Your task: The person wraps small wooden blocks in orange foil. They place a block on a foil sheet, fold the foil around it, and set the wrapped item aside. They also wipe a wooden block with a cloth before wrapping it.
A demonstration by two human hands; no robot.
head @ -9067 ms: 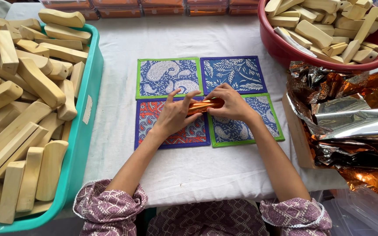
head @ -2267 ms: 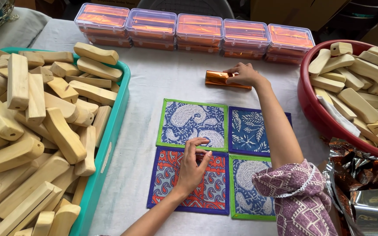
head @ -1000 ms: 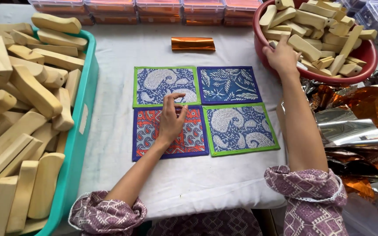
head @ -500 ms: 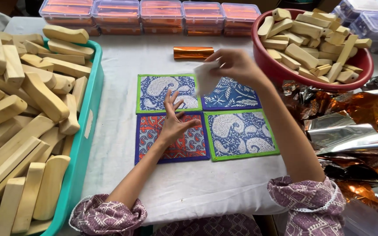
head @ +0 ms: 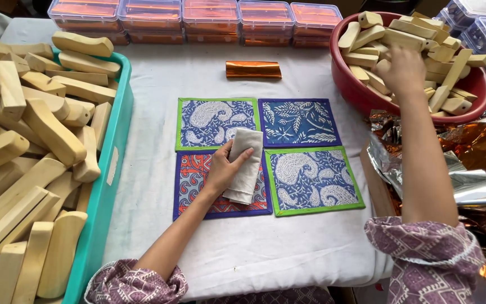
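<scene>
Our left hand (head: 224, 169) lies on a folded pale cloth (head: 245, 165), thumb & fingers curled round its long edges, pinning it where the four patterned mats (head: 310, 180) meet, mostly over the red-and-blue one (head: 198, 191). Our right hand (head: 405, 68) is up in the red bowl (head: 361, 93), fingers down among the pale wooden blocks (head: 412, 34); we can't tell whether they're closed on one or just touching, since the back of the hand hides the tips. Risks as we judge them: the bowl is heaped above its rim, so tugging one block from the middle could roll neighbours off the edge onto the crinkled foil sheets (head: 468, 169) or the white table cover (head: 153, 169). The cloth is only lightly held, so a shift of the left wrist could unfold it or drag a mat out of square. The foil-wrapped orange bar (head: 253, 68) sits alone near the lidded plastic boxes (head: 198, 14); a sleeve sweeping back from the bowl may nudge it. The teal tray (head: 105, 186) of blocks at left lies well apart from both hands.
</scene>
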